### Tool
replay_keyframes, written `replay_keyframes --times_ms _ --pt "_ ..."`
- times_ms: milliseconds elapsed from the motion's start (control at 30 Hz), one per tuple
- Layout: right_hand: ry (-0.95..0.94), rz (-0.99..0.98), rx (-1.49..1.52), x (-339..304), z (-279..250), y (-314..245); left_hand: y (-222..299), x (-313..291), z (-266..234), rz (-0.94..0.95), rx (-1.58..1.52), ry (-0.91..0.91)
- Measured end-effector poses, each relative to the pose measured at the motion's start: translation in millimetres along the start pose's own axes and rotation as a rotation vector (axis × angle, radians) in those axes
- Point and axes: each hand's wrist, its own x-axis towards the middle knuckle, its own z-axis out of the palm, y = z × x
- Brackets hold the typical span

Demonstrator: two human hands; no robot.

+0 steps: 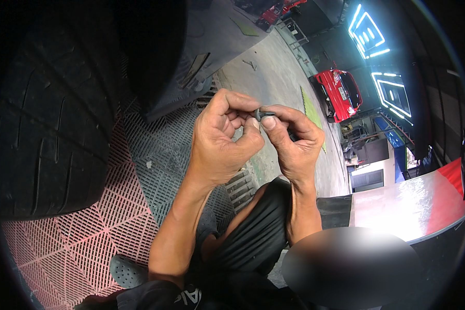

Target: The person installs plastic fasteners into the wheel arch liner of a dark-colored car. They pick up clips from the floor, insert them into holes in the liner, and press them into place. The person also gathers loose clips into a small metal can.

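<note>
A small dark grey piece with a rounded head (264, 113), much like a plastic clip, is pinched between my two hands in the middle of the view. The fingertips hide most of it, so its exact kind stays unclear. My left hand (225, 135) grips its left end between thumb and forefinger, the other fingers curled in. From the other side, my right hand (298, 138) presses its thumb and forefinger on the same piece. Both hands are raised above my bent knee (253, 232).
A large black tyre (51, 134) stands close on the left, beside a dark car body panel (191, 72). Pink-red grid floor tiles (95, 227) meet grey ones (157, 150). A grey clog (127, 271) rests lower left; a red car (340, 94) is parked farther off.
</note>
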Motion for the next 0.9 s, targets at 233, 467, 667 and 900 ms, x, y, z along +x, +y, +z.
replay_keyframes --times_ms 233,467,667,900 --pt "-0.038 -0.235 -0.29 1.9 -0.5 3.5 5.2 5.5 -4.3 -0.091 -0.087 -0.027" --pt "-0.064 -0.338 -0.537 3.7 -9.8 13.9 6.2 8.4 -8.4 0.062 0.485 -0.051" --pt "-0.11 -0.515 -0.692 5.5 -10.6 20.1 12.2 6.6 -6.4 -0.134 0.486 -0.005" --pt "-0.102 -0.639 -0.684 6.3 -2.6 29.4 16.5 6.2 4.7 -0.262 0.447 0.092"
